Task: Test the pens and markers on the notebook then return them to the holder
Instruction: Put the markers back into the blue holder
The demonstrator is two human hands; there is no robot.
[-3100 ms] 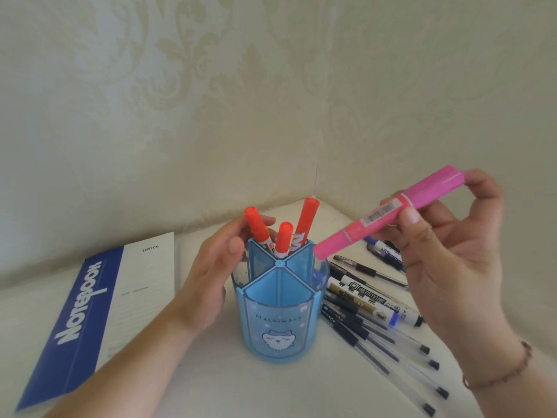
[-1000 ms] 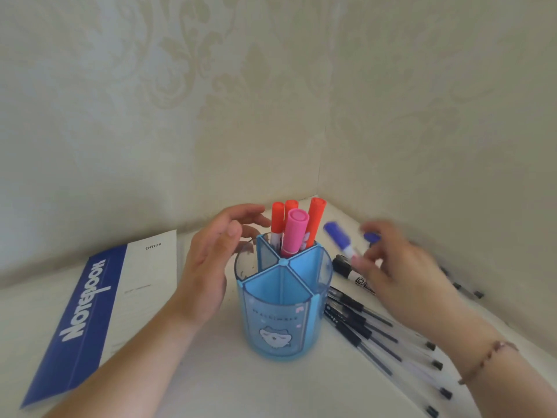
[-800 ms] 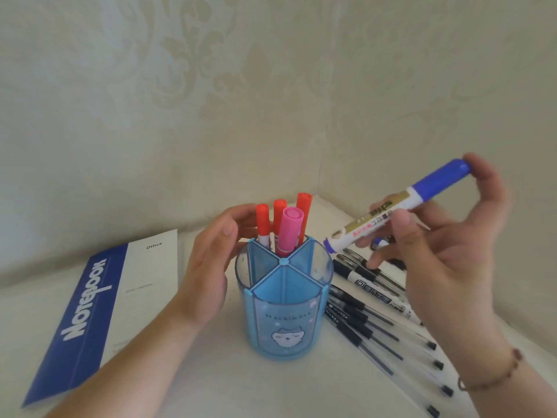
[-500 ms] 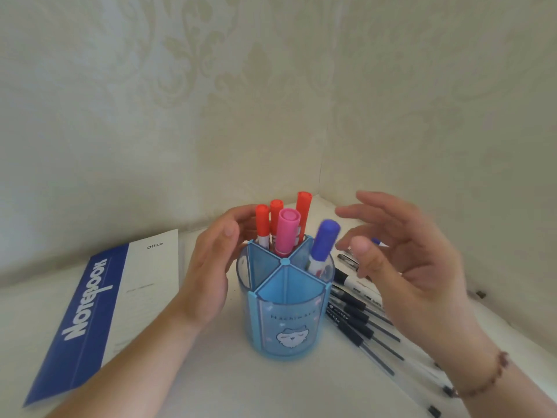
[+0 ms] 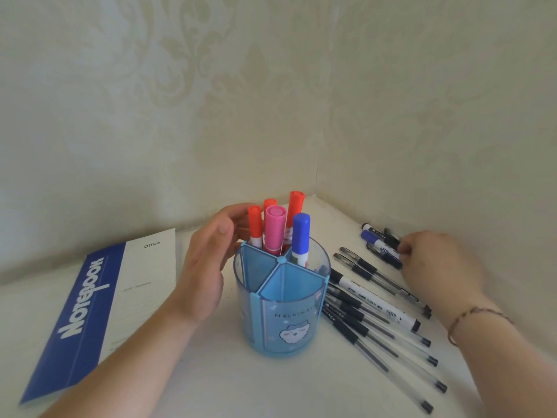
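Note:
The blue pen holder (image 5: 289, 324) stands mid-table with three orange markers (image 5: 255, 224), a pink highlighter (image 5: 274, 227) and a blue-capped marker (image 5: 300, 236) upright in its back compartments. My left hand (image 5: 205, 267) cups the holder's left side, its fingers curled round the back rim. Near the right wall, the fingertips of my right hand (image 5: 437, 263) curl onto another blue-capped marker (image 5: 372, 239) lying on the table. The notebook (image 5: 90, 297) lies closed at the left.
Several clear pens with black caps (image 5: 376, 330) and a white marker (image 5: 373, 300) lie fanned out right of the holder. A black-capped marker (image 5: 373, 230) lies by the wall. Two papered walls meet in a corner behind the holder.
The pink highlighter and then a blue-capped marker went into the holder. My right hand let go of that marker and moved right to the markers by the wall.

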